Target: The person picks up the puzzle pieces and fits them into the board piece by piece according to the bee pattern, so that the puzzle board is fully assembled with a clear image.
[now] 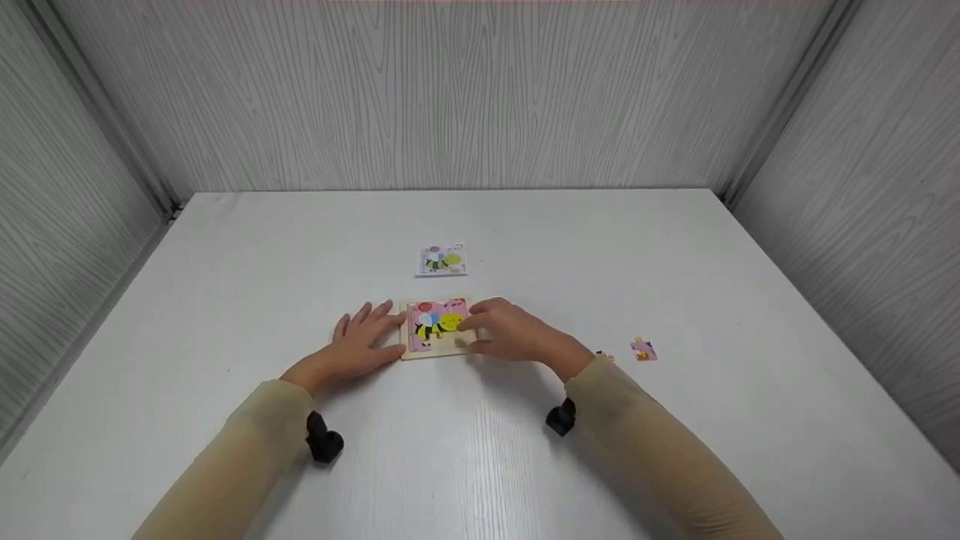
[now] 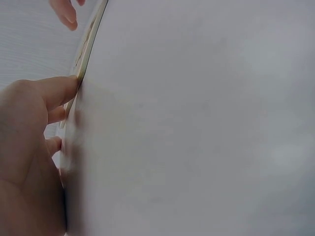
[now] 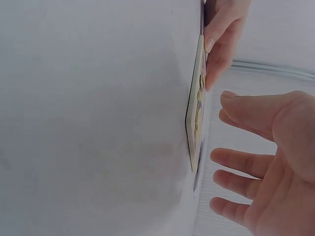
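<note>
A square wooden jigsaw board (image 1: 442, 347) with a yellow and black bee picture lies flat on the table; bare wood shows in its lower right part. My left hand (image 1: 360, 346) rests beside it, fingers spread, thumb and forefinger touching its left edge. The left wrist view shows that thumb (image 2: 64, 91) against the board's side. Over the board's right side hovers my right hand (image 1: 514, 330), hiding part of the edge. In the right wrist view, the right hand's fingers (image 3: 241, 162) are apart with nothing between them, clear of the board (image 3: 193, 108).
Behind the board lies a square card (image 1: 441, 259) with a similar bee picture. To the right is a loose puzzle piece (image 1: 643, 350); another piece (image 1: 607, 356) is partly hidden by the right forearm. Pale wood-grain panels (image 1: 450, 97) enclose the white table (image 1: 262, 247).
</note>
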